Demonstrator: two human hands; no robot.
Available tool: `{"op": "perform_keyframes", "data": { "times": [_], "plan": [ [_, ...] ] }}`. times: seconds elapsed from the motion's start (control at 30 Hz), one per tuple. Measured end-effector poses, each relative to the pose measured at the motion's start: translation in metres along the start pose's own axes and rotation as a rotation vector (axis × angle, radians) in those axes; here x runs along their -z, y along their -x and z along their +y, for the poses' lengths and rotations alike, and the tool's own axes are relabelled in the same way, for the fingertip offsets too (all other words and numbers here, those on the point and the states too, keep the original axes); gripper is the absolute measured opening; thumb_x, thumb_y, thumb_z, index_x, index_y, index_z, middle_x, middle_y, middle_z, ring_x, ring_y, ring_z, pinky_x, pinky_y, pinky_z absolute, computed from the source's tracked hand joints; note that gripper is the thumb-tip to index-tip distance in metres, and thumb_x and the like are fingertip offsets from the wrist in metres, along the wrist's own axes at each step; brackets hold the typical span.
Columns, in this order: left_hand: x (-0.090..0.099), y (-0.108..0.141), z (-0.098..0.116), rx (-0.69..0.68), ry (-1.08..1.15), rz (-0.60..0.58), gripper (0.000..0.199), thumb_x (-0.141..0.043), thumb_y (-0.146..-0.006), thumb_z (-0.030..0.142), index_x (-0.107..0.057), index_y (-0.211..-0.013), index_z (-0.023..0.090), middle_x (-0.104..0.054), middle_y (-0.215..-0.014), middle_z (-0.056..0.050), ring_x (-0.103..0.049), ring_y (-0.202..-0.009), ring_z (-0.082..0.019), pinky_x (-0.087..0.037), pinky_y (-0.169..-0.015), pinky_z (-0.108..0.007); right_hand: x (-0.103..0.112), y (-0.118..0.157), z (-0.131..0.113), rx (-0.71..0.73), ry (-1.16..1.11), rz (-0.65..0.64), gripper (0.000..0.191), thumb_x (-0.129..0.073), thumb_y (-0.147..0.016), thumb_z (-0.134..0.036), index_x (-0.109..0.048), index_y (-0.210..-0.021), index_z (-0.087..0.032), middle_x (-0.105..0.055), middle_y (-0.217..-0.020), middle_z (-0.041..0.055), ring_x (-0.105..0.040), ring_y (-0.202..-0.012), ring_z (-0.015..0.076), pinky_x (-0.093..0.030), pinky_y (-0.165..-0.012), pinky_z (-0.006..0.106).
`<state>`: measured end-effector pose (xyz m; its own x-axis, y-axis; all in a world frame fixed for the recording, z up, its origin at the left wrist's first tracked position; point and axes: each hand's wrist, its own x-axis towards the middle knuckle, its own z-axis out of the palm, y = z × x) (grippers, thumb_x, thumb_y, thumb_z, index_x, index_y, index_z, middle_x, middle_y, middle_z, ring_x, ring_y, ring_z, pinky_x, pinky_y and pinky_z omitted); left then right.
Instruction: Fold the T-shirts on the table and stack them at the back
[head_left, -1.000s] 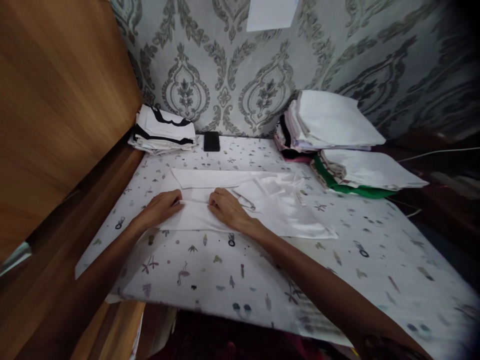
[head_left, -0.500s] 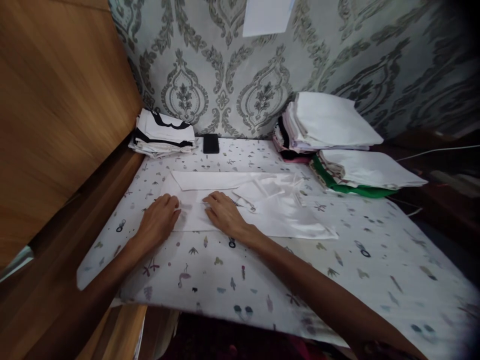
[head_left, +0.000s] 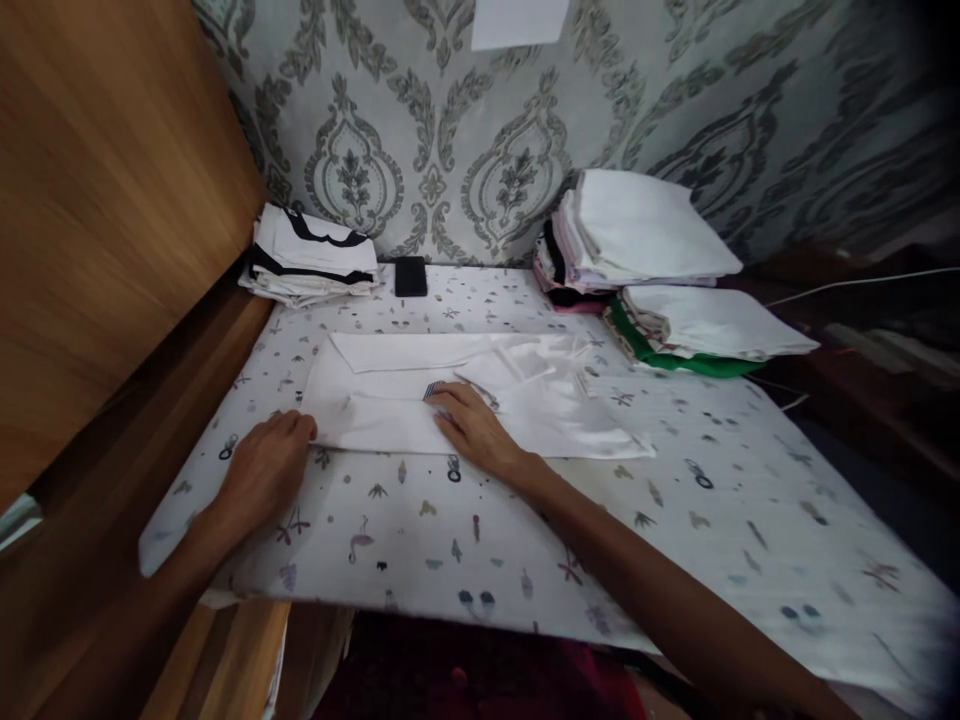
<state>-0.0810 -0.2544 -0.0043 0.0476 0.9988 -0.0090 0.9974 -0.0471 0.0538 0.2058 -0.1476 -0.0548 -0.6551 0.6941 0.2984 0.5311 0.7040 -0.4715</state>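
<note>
A white garment (head_left: 390, 425), folded into a long strip, lies flat across the patterned cloth in front of me. Its left part is smooth, while the right part has loose, rumpled layers. My left hand (head_left: 270, 460) is at the near left corner, its fingers closed in a pinch on the garment's edge. Resting flat on the middle of the garment is my right hand (head_left: 469, 425), fingers stretched out and pressing the fabric. A small dark striped patch (head_left: 433, 390) shows just beyond its fingertips.
Folded clothes (head_left: 315, 255) are stacked at the back left beside a flat black object (head_left: 410, 277). Two more piles stand at the back right, a taller stack (head_left: 652, 230) and a lower stack (head_left: 712, 320). A wooden panel (head_left: 112, 200) borders the left side; patterned wallpaper (head_left: 442, 130) rises behind.
My left hand has moved left and nearer, from the garment's surface to its near left corner. My right hand stays on the middle of the garment. The view has shifted slightly.
</note>
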Motion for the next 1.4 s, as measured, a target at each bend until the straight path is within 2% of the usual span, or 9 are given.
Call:
{"op": "perform_keyframes", "data": {
  "times": [0.13,0.3,0.5,0.6,0.7,0.83,1.03,1.23,1.4],
  "plan": [
    [0.0,0.002,-0.003,-0.052,0.034,-0.022,0.022,-0.038,-0.086,0.015,-0.058,-0.083,0.023,-0.065,-0.089,-0.01,-0.061,-0.086,-0.028,-0.045,-0.077,-0.04,0.001,0.001,0.002,0.002,0.0,-0.005,0.029,-0.043,-0.097,-0.02,-0.061,-0.119,-0.019,-0.059,-0.127,0.0125,-0.053,-0.117,0.0252,-0.044,-0.105,0.049],
    [0.0,-0.008,-0.028,-0.048,0.395,-0.071,0.02,-0.046,-0.088,0.035,-0.061,-0.093,0.024,-0.066,-0.089,-0.004,-0.061,-0.081,-0.021,-0.046,-0.071,-0.032,-0.004,0.0,-0.012,0.038,0.055,0.043,0.029,-0.044,-0.096,-0.016,-0.061,-0.12,-0.017,-0.055,-0.134,0.0169,-0.049,-0.124,0.0287,-0.044,-0.102,0.054],
    [-0.006,-0.094,-0.074,0.138,0.534,0.074,0.024,-0.053,-0.074,0.038,-0.061,-0.088,0.021,-0.065,-0.086,-0.002,-0.059,-0.08,-0.02,-0.047,-0.072,-0.03,-0.024,-0.025,-0.08,0.189,0.135,-0.18,0.02,-0.061,-0.093,-0.028,-0.065,-0.105,-0.013,-0.062,-0.11,0.0141,-0.055,-0.102,0.0264,-0.051,-0.085,0.042],
    [-0.01,-0.146,-0.075,0.233,0.503,0.132,0.025,-0.055,-0.07,0.033,-0.061,-0.091,0.02,-0.064,-0.09,-0.003,-0.058,-0.085,-0.02,-0.046,-0.075,-0.029,-0.035,-0.039,-0.109,0.216,0.22,-0.258,0.028,-0.064,-0.091,-0.035,-0.064,-0.105,-0.011,-0.063,-0.106,0.0152,-0.055,-0.103,0.0292,-0.052,-0.082,0.042],
    [-0.013,-0.183,-0.068,0.233,0.499,0.132,0.024,-0.058,-0.069,0.031,-0.06,-0.089,0.02,-0.063,-0.089,-0.003,-0.057,-0.088,-0.02,-0.044,-0.078,-0.028,-0.044,-0.049,-0.124,0.199,0.275,-0.258,0.021,-0.056,-0.093,-0.023,-0.061,-0.108,-0.009,-0.064,-0.104,0.0174,-0.057,-0.1,0.0301,-0.054,-0.078,0.043],
    [-0.014,-0.205,-0.063,0.225,0.534,0.065,0.018,-0.065,-0.063,0.031,-0.059,-0.077,0.02,-0.058,-0.072,0.001,-0.054,-0.074,-0.018,-0.04,-0.066,-0.026,-0.05,-0.059,-0.13,0.176,0.319,-0.252,0.023,-0.05,-0.091,-0.007,-0.057,-0.113,-0.009,-0.066,-0.102,0.0185,-0.06,-0.096,0.0289,-0.055,-0.07,0.039],
    [-0.004,-0.209,-0.066,0.216,0.626,-0.045,0.016,-0.064,-0.059,0.031,-0.051,-0.061,0.021,-0.044,-0.053,0.006,-0.043,-0.053,-0.013,-0.029,-0.051,-0.024,-0.048,-0.07,-0.124,0.083,0.26,-0.285,0.024,-0.057,-0.087,-0.007,-0.058,-0.111,-0.011,-0.067,-0.101,0.015,-0.065,-0.093,0.0265,-0.054,-0.068,0.035],
    [0.025,-0.205,-0.049,0.213,0.945,-0.089,0.028,-0.069,-0.052,0.033,-0.054,-0.072,0.02,-0.047,-0.055,0.007,-0.044,-0.05,-0.011,-0.031,-0.048,-0.022,-0.026,-0.059,-0.102,-0.184,-0.175,-0.013,0.015,-0.054,-0.083,-0.014,-0.058,-0.096,-0.02,-0.067,-0.094,0.0038,-0.06,-0.077,0.0182,-0.047,-0.07,0.03],
    [0.06,-0.222,0.0,0.085,1.204,-0.157,0.048,-0.078,-0.051,0.031,-0.067,-0.095,0.018,-0.062,-0.063,0.002,-0.054,-0.053,-0.013,-0.04,-0.05,-0.024,-0.006,-0.029,-0.076,-0.375,-0.791,0.338,0.006,-0.052,-0.071,-0.017,-0.05,-0.074,-0.022,-0.052,-0.068,-0.005,-0.053,-0.065,0.0135,-0.045,-0.063,0.025]
  ]
}}
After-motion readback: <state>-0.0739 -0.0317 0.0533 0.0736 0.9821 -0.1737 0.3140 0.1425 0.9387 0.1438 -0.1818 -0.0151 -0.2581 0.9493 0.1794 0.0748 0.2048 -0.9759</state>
